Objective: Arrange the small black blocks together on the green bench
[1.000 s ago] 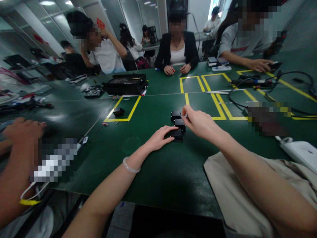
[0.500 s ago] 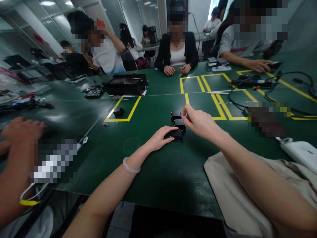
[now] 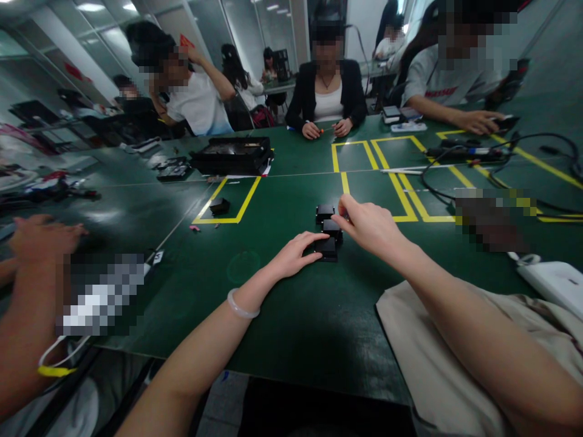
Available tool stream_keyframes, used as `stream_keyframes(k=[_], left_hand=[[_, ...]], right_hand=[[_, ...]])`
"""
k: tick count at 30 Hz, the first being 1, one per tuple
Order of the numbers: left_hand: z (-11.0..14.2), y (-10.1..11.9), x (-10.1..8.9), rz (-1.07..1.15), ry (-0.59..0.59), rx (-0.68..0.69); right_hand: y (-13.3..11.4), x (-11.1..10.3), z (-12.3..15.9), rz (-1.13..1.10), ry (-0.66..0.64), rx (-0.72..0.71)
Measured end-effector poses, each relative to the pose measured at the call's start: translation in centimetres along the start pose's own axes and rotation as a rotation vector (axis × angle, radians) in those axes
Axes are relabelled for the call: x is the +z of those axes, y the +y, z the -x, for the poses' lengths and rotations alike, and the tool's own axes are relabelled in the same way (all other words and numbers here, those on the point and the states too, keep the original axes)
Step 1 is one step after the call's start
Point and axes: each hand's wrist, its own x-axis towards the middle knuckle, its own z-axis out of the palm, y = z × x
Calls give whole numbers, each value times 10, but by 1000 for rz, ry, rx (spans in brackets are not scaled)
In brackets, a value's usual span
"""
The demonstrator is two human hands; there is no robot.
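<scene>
Three small black blocks stand in a row on the green table: the near block, the middle block and the far block. My left hand, with a pale bangle at its wrist, grips the left side of the near block between thumb and fingers. Just right of the middle and far blocks is my right hand, its fingers curled in and pressed together. Whatever lies between those fingertips is hidden or too small to name.
A beige cloth lies under my right forearm. Another black block sits inside yellow tape, in front of a black tray. Cables and a white device are at right. Other people sit around the table; one person's arms rest at left.
My right fingers have turned slightly, and a small pale thing seen between them before is now hidden. My left hand stays on the near block.
</scene>
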Motion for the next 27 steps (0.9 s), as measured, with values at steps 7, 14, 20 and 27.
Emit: stream_keyframes(k=[7, 14, 20, 27], left_hand=[[0, -2, 1, -1, 0, 0], [0, -3, 2, -28, 7, 1], [0, -2, 2, -21, 3, -10], [0, -4, 2, -9, 4, -3]], right_hand=[[-2, -2, 3, -20, -11, -14], [-2, -3, 2, 34, -20, -6], [-2, -4, 3, -45, -16, -22], [0, -1, 2, -24, -15, -28]])
